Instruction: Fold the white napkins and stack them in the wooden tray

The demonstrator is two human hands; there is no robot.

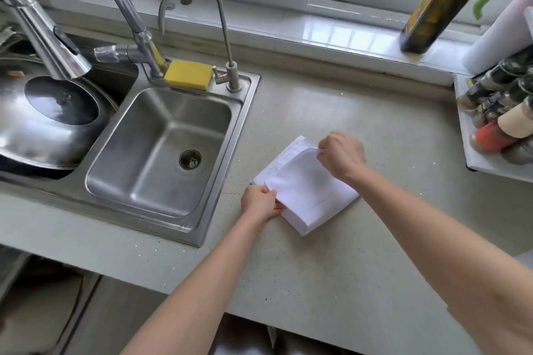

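the stack of white napkins [305, 190] lies flat on the grey tabletop [331, 262], just to the right of the steel sink [161, 153] and well short of the spice rack [501, 127] at the right edge. the left hand [259, 201] pinches the near-left corner of the top napkin [300, 179], fingers curled on the cloth. the right hand [340, 154] pinches the far corner of the same sheet, fingers closed on it, with that edge raised off the stack. no wooden tray appears in view; its position cannot be stated.

judgement: the step in hand is separating or folding the top napkin. to do it well, both pinches should take one layer only, since the sheets below look thin and likely to cling. the two held corners should travel together and level, so the fold line falls straight and the edges meet squarely. the crease is best pressed flat against the tabletop before release. risk: dragging the sheet sideways may skew the stack towards the sink rim.
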